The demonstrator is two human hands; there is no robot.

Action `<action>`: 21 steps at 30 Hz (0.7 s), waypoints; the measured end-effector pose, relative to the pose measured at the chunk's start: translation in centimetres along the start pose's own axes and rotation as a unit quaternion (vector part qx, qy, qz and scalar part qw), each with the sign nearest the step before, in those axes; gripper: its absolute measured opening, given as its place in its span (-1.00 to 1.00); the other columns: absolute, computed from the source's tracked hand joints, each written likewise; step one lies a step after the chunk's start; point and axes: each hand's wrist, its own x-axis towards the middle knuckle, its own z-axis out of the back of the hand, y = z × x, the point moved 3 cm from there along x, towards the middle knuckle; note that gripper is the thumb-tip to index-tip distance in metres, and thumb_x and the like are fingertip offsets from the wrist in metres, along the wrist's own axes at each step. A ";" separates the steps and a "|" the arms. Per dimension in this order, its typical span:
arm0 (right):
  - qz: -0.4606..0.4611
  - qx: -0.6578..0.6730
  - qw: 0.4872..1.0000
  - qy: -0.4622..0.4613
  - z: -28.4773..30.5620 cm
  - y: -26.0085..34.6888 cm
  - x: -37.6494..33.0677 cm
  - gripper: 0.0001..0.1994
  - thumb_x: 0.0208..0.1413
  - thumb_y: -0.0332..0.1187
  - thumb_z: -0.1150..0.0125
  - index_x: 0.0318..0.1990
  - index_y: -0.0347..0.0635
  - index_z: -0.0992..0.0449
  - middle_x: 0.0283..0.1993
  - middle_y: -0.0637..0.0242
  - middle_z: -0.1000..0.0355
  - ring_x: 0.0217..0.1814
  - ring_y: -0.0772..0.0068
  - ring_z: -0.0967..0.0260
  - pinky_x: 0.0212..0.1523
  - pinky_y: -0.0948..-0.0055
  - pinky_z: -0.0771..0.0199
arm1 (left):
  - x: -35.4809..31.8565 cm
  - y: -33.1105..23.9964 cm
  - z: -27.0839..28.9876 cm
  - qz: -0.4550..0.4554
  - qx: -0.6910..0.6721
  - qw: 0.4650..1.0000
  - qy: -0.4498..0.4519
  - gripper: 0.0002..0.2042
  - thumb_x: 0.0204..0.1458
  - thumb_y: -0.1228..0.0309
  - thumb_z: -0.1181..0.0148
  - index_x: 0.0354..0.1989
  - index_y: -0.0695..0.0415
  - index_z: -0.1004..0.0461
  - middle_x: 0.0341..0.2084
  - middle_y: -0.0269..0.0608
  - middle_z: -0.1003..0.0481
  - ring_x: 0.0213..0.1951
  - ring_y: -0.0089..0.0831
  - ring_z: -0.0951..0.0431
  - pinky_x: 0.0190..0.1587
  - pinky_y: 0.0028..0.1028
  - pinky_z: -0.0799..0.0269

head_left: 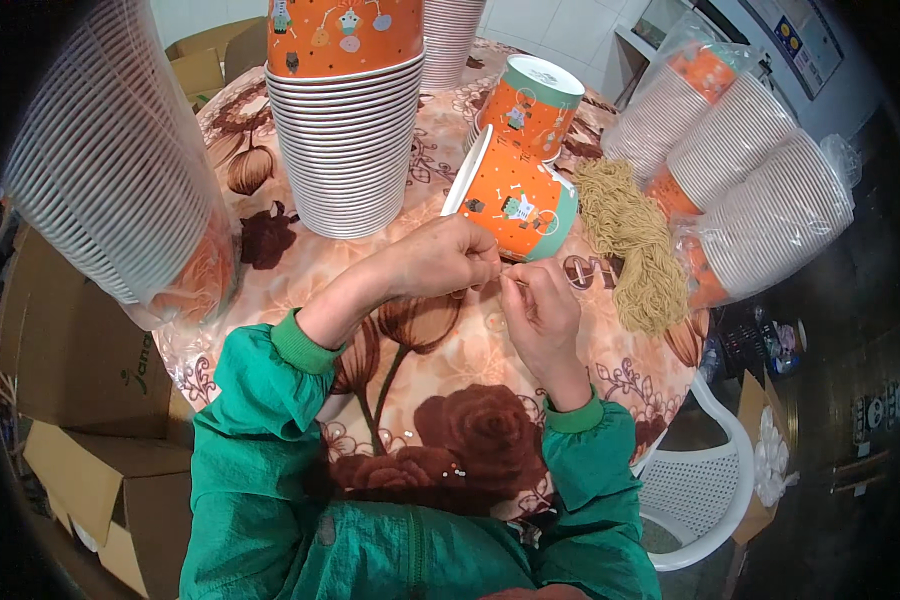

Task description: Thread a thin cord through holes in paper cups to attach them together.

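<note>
My left hand (pixel 440 258) and my right hand (pixel 542 308) meet over the flowered tablecloth (pixel 440 400), fingers pinched on a thin tan string (pixel 512 282) between them. Just beyond my fingers an orange paper cup (pixel 515 200) with cartoon prints lies on its side, mouth toward the left. A second orange cup (pixel 532 100) lies behind it. A heap of tan strings (pixel 635 245) rests on the table to the right of my hands.
A tall stack of orange cups (pixel 345 120) stands behind my left hand. Bagged cup stacks lie at the left (pixel 120 170) and right (pixel 750 170). Cardboard boxes (pixel 80 400) stand at lower left, a white plastic chair (pixel 700 490) at lower right.
</note>
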 end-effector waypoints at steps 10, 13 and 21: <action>-0.049 0.021 0.998 0.022 -0.5 -0.1 -0.1 -0.84 0.14 -0.57 -0.30 -0.13 -0.29 -0.53 -0.27 0.12 -0.49 -0.28 0.11 -0.54 -0.30 0.24 -0.53 | -0.2 -0.4 0.0 -0.003 0.166 0.981 -0.102 -0.84 -0.04 0.35 -0.25 -0.42 0.20 -0.61 -0.52 -0.02 -0.60 -0.37 -0.12 -0.62 -0.26 -0.19 -0.47; -0.081 0.048 0.995 0.023 -0.6 -0.2 -0.1 -0.85 0.14 -0.56 -0.30 -0.13 -0.28 -0.55 -0.25 0.13 -0.52 -0.26 0.11 -0.56 -0.29 0.25 -0.54 | -0.3 -0.7 -0.1 0.002 0.160 0.982 -0.104 -0.85 -0.05 0.37 -0.25 -0.43 0.20 -0.60 -0.52 -0.02 -0.60 -0.37 -0.10 -0.62 -0.27 -0.17 -0.48; -0.067 -0.012 0.997 0.036 -0.7 -0.5 -0.2 -0.93 0.17 -0.52 -0.29 -0.22 -0.27 -0.54 -0.28 0.15 -0.51 -0.32 0.13 -0.56 -0.34 0.26 -0.54 | -0.4 0.0 -0.6 -0.025 0.188 0.973 -0.134 -0.83 0.03 0.34 -0.27 -0.36 0.21 -0.56 -0.55 -0.14 -0.57 -0.45 -0.27 -0.56 -0.33 -0.26 -0.43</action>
